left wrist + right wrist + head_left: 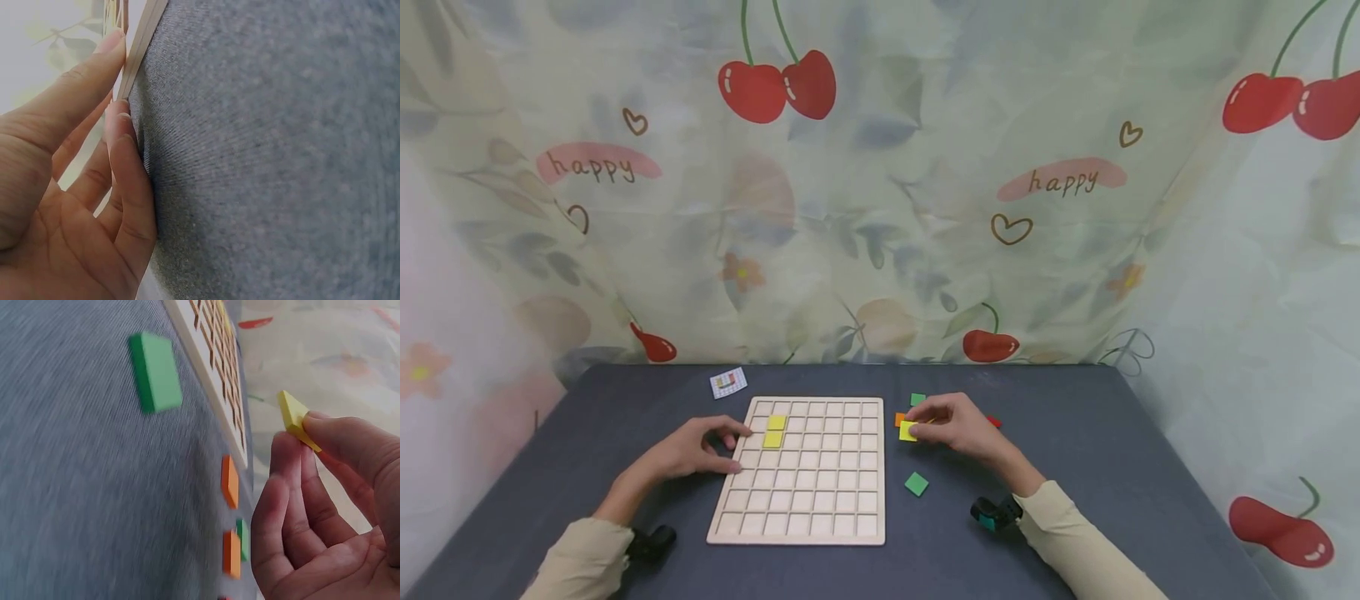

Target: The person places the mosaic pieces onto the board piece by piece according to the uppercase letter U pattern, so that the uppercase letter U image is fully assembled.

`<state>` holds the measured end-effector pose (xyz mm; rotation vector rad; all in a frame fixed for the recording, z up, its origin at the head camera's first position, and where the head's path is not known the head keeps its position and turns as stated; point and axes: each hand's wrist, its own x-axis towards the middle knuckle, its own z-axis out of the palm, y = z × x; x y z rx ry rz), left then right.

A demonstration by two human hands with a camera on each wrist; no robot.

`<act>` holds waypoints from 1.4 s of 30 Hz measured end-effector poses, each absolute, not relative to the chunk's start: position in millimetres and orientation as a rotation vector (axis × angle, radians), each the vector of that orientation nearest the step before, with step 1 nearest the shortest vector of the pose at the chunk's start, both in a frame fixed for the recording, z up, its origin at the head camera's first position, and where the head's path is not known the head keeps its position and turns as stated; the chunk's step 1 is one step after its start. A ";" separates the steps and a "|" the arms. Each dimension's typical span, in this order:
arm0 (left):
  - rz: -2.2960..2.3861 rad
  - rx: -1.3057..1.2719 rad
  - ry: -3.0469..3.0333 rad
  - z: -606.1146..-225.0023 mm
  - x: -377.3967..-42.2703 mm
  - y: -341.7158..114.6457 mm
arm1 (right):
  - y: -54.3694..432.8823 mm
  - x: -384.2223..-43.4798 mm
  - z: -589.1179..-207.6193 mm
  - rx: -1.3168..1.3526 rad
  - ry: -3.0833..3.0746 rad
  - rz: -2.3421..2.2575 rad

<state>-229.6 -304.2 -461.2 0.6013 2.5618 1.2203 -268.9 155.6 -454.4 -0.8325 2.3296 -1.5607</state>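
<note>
A pale wooden grid board [820, 479] lies on the table, two yellow tiles [773, 439] sitting in cells near its upper left. My left hand [700, 446] is at the board's left edge, thumb and fingers spread apart and touching its side. In the left wrist view, the thumb and fingertips meet the board's edge [141, 50]. Right of the board, my right hand [955, 425] pinches a yellow tile [294, 420] between thumb and fingers. The right wrist view shows that tile tilted and raised above the table.
Near the right hand lie a green tile [917, 484], another green tile [917, 399], orange tiles [230, 481] and a red piece [994, 422]. A small printed card [728, 382] lies behind the board on the left. A patterned curtain [880, 208] hangs behind the dark table [1037, 392].
</note>
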 end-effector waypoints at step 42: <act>1.256 0.495 2.520 -459.5 -228.8 -300.9 | 27.2 -269.9 -470.3 -0.965 2.110 -1.582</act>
